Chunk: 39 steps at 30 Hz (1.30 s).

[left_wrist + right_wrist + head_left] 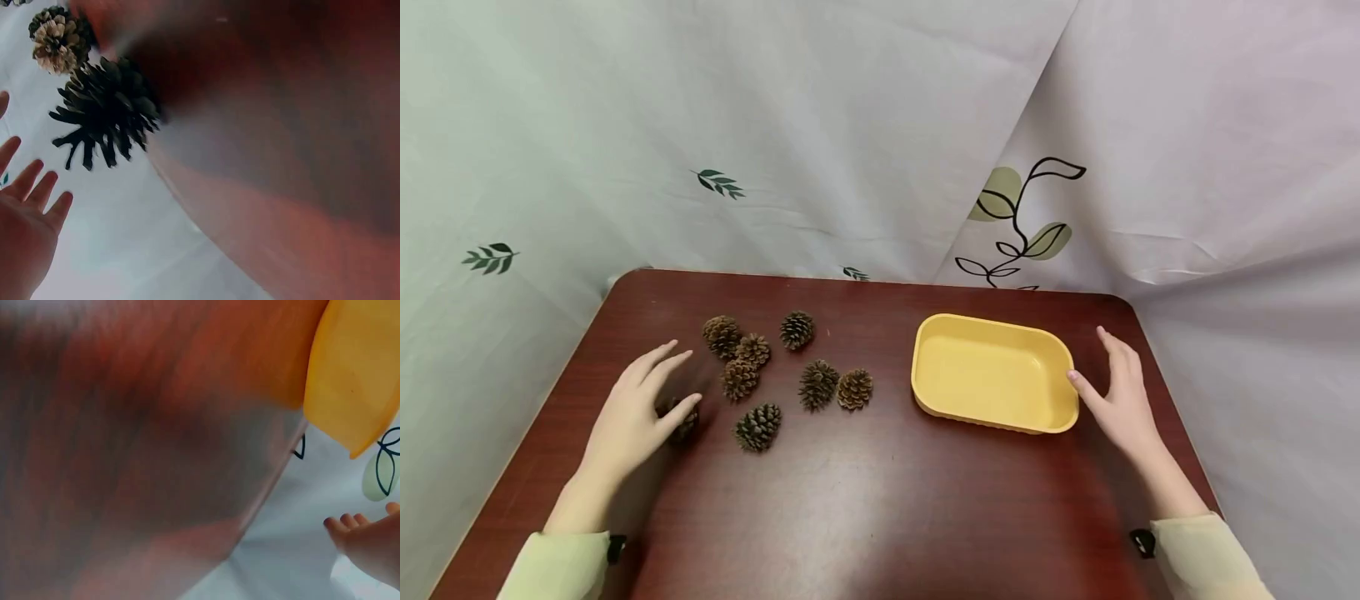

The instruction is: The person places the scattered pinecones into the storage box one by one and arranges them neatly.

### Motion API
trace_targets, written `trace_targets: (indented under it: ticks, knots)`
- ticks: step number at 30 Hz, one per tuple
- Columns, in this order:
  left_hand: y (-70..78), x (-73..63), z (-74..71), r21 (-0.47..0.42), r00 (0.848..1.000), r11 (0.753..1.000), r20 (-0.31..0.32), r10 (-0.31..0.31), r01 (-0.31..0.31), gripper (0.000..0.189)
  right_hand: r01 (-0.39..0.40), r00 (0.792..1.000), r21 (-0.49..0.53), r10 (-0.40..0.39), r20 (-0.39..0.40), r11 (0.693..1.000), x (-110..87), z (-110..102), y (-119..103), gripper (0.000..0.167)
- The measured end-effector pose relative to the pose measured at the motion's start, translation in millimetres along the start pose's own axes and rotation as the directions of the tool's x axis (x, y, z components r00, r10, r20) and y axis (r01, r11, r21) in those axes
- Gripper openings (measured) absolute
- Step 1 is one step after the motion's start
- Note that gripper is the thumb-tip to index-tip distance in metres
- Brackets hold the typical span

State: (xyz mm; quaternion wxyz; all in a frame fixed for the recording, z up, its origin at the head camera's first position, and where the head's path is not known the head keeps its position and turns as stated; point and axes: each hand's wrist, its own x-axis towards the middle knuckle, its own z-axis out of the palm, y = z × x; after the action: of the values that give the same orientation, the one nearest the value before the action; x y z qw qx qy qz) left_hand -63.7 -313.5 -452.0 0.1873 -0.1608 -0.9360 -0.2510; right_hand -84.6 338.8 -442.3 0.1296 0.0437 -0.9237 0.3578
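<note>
My left hand [634, 408] is held over the left side of the table with fingers spread. Partly hidden beneath its thumb lies a dark pine cone [683, 423]; the left wrist view shows a large pine cone [111, 111] just beyond the spread fingers. At the right, my right hand [1122, 400] has its fingers apart, the thumb tip right at the rim of a yellow plastic tray [992, 371]. In the right wrist view the tray's side [353, 375] stands up from the table beside the fingers. Neither hand holds anything.
Several more pine cones lie left of the tray: a cluster [739, 379], one at the back [797, 330], a pair [817, 385] in the middle and one nearer the front [757, 427]. White leaf-printed cloth [820, 150] hangs behind the dark red table [850, 500].
</note>
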Motion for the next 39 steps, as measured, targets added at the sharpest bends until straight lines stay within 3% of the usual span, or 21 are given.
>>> trace_targets:
  ticks: [4,8,16,21,25,32,39]
  knots:
    - [-5.4,-11.0,-2.2,-0.071,0.998,0.996,0.042,-0.054,0.057,0.078,-0.031,0.999,0.107,0.032,-0.005,0.994,-0.9,5.0,5.4,0.079]
    - [-11.8,-21.5,-4.1,-0.098,0.996,0.993,0.062,-0.066,0.072,0.083,-0.099,0.995,0.202,0.095,0.030,0.974,-1.3,5.8,12.1,0.078]
    - [-23.2,-37.5,-9.2,-0.131,0.996,0.990,0.083,-0.040,0.051,0.086,-0.205,0.976,0.279,0.172,0.136,0.938,1.1,4.9,20.7,0.074]
    - [-30.5,-45.2,-10.2,-0.144,0.991,0.984,0.102,-0.086,0.100,0.081,-0.253,0.959,0.349,0.187,0.213,0.902,1.8,5.8,24.2,0.073]
    - [-34.1,-48.9,-11.1,-0.165,0.984,0.974,0.120,-0.135,0.153,0.074,-0.272,0.953,0.464,0.167,0.254,0.843,2.4,9.1,30.7,0.072]
    - [-36.4,-50.5,-14.1,-0.174,0.961,0.954,0.171,-0.217,0.246,0.062,-0.279,0.949,0.681,0.087,0.302,0.677,1.2,16.2,38.4,0.066]
    - [-38.0,-45.1,-13.9,-0.223,0.950,0.933,0.199,-0.240,0.283,0.054,-0.308,0.938,0.735,0.063,0.342,0.604,2.8,20.7,40.0,0.042]
